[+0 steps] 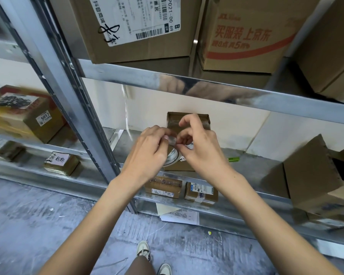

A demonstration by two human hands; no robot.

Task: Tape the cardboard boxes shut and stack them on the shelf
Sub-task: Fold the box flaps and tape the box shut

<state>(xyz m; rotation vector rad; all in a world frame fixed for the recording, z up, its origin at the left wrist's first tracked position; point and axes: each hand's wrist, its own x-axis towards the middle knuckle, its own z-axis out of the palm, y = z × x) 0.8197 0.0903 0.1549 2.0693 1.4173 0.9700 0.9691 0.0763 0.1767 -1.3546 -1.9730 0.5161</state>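
From my head camera, both my hands meet over the small box (pixel 187 124) standing on the middle shelf (pixel 266 163). My left hand (pixel 147 149) has its fingers curled, pinching the loose end of the tape (pixel 172 140) between thumb and fingertips. My right hand (pixel 201 147) is curled too, thumb and fingers gripping the tape roll (pixel 173 156), which sits against the box front. An open box (pixel 314 175) lies tipped at the right of the same shelf, a green pen (pixel 233 159) between. Two labelled parcels (pixel 181 189) rest on the shelf below. Big cartons (pixel 139 26) fill the shelf above.
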